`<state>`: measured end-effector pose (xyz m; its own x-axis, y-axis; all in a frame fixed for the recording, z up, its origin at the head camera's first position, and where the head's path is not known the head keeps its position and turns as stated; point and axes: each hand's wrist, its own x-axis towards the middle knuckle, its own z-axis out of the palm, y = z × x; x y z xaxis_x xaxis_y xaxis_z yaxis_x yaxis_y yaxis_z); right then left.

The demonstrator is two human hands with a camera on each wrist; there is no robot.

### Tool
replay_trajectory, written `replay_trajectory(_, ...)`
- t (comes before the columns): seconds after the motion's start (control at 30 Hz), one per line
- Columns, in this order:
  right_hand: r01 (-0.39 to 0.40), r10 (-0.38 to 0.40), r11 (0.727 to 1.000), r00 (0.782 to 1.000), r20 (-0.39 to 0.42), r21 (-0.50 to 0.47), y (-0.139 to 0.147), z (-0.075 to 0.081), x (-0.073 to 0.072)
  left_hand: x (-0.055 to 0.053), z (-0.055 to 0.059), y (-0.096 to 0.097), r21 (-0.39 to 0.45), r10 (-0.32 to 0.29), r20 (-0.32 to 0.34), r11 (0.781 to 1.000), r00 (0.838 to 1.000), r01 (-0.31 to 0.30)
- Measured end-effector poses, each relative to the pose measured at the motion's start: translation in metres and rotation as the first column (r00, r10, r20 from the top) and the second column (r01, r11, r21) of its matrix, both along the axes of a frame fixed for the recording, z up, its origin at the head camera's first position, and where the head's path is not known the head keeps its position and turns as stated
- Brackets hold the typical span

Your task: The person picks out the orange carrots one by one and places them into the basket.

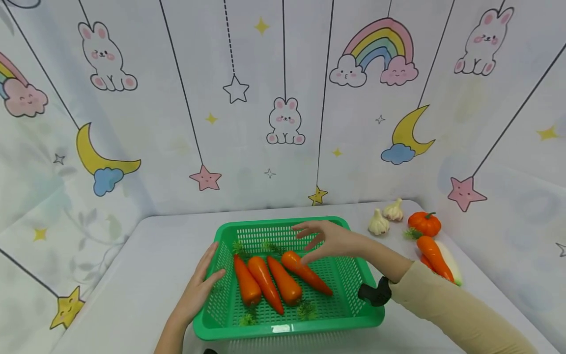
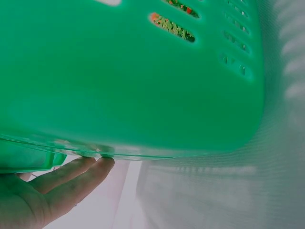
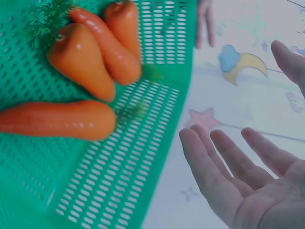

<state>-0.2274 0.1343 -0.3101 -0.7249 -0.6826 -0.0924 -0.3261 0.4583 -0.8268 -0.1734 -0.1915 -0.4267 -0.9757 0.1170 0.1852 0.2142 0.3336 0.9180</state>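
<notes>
A green plastic basket (image 1: 287, 327) with slotted walls stands on the white table, and several orange carrots (image 1: 283, 281) with green tufts lie inside. My left hand (image 1: 198, 287) is at the basket's left side, fingers extended along the rim. In the left wrist view, the fingertips of that hand (image 2: 66, 191) meet the green edge of the basket (image 2: 124, 90). Over the right back part of the basket hovers my right hand (image 1: 332, 240), fingers spread and lightly bent, holding nothing. The right wrist view has this hand (image 3: 248, 176) apart from the nearest carrot (image 3: 62, 120).
On the table's right side are two garlic bulbs (image 1: 379, 223), a small orange pumpkin (image 1: 424, 224), and another carrot (image 1: 435, 258) lying against a long white vegetable (image 1: 450, 263). A black wrist strap (image 1: 375, 292) is on my right wrist. Printed cloth (image 1: 247, 137) hangs behind the table.
</notes>
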Motion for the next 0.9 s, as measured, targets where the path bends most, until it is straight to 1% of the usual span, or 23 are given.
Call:
replay_trajectory(0.17,0.041,-0.042,0.999,0.996,-0.078,-0.021,0.020,0.006,0.005,0.000,0.002,0.001,0.004,0.001,0.002,1.000,1.000,-0.001)
replay_trajectory(0.33,0.111,-0.121,0.991,0.981,-0.152,-0.073,0.047,0.007,0.010,0.000,0.003,0.003,0.009,-0.003,0.007,1.000,1.000,0.003)
replay_trajectory(0.47,0.189,-0.202,0.979,0.957,-0.208,-0.082,0.068,0.010,0.017,0.001,0.004,0.003,0.011,0.003,0.005,1.000,1.000,-0.003)
replay_trajectory(0.6,0.262,-0.273,0.962,0.931,-0.243,-0.079,0.086,0.013,0.025,0.002,0.004,0.003,0.013,0.005,0.003,1.000,1.000,-0.005)
replay_trajectory(0.83,0.324,-0.336,0.942,0.897,-0.286,-0.090,0.114,0.013,0.034,0.003,0.004,0.002,0.023,0.004,0.002,1.000,1.000,-0.004)
replay_trajectory(0.9,0.354,-0.362,0.932,0.885,-0.293,-0.081,0.122,0.012,0.036,0.002,0.003,0.002,0.026,0.004,0.003,1.000,1.000,-0.004)
